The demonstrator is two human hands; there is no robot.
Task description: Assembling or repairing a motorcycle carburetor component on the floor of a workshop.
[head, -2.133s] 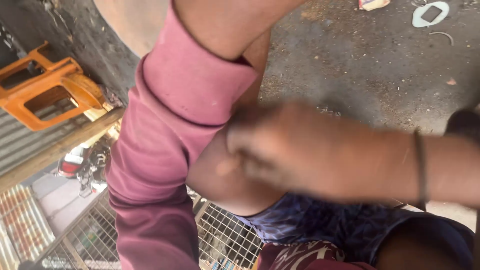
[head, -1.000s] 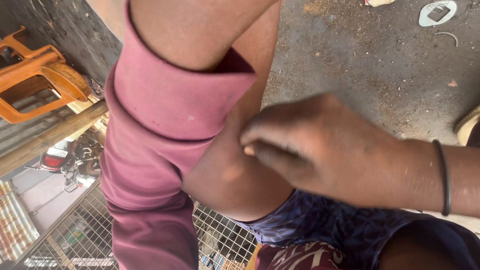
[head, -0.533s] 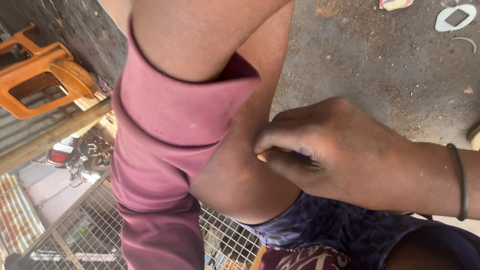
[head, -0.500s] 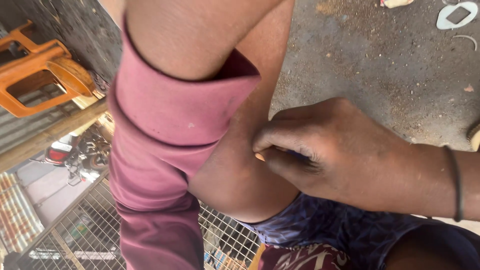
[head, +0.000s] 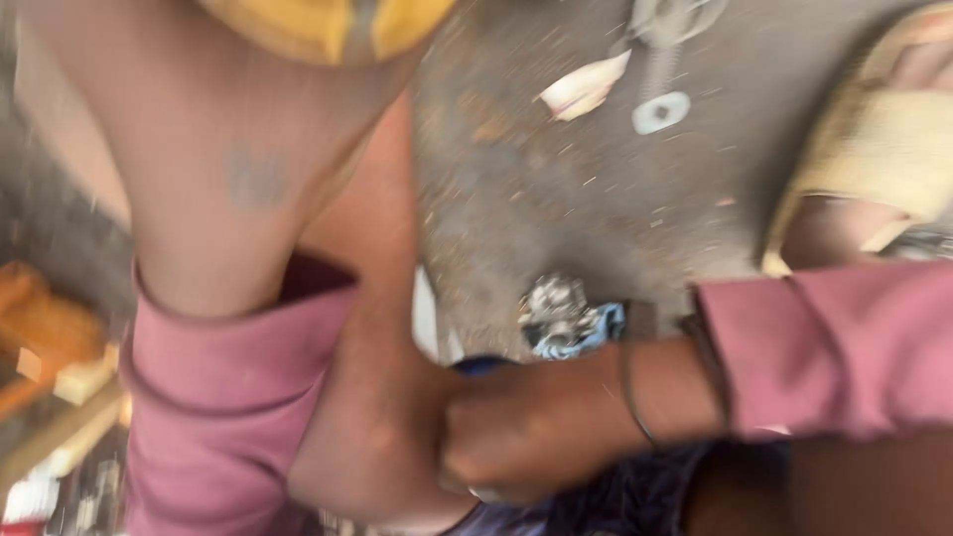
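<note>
Fingers of the right hand curl closed against the left elbow, apparently scratching or rubbing; pink sleeve pushed back beside them. Left hand unseen.

Blurring across the whole head view, cutting off at every edge.

Smearing the right hand against the left elbow, hiding the fingertips, so no telling whether gripping or only pressing. Losing the left hand entirely past the top edge, showing only forearm and pushed-up pink sleeve. Cropping a yellow rounded thing at the top, kind unclear. Softening a small metal part on blue cloth beyond recognition. Cutting a tan sandal at the right edge. Reducing pale scraps on the ground and an orange shape at left to smudges.
</note>
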